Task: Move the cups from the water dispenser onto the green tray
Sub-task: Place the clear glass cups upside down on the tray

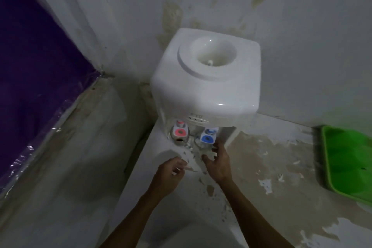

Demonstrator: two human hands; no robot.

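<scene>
Cups under the taps, two of them, clear glass by the look: one (pixel 179 138) below the red tap, one (pixel 203 144) below the blue tap, both standing on the drip ledge of the water dispenser (pixel 205 82). Neither lifted yet; task at its very start.

Nearest: left hand (pixel 171 173) hovering over the counter edge, fingers loosely curled, holding nothing, well short of the red-tap cup. Right hand (pixel 218 164) further forward, fingers spread and empty, fingertips (pixel 216 148) just beside the blue-tap cup, thumb reaching round the near side. Contact hard to confirm in the dim, soft picture.

For a clean pick: wrap thumb and fingers round the lower wall of the cup, below the tap lever, then draw it out toward the body before raising, since the blue tap (pixel 208 138) overhangs the rim. Keep upright; contents not discernible, so treat as possibly full. Glass likely slick, so a firm full-hand hold rather than a pinch. Then carry right, across the patchy peeling counter (pixel 261 157), to the green tray (pixel 330 183) at the far right edge, well apart from the dispenser and only partly in view.

Writing: a small dark mark above the indicator lights on the dispenser front, too blurred to read. Nothing else legible.
</scene>
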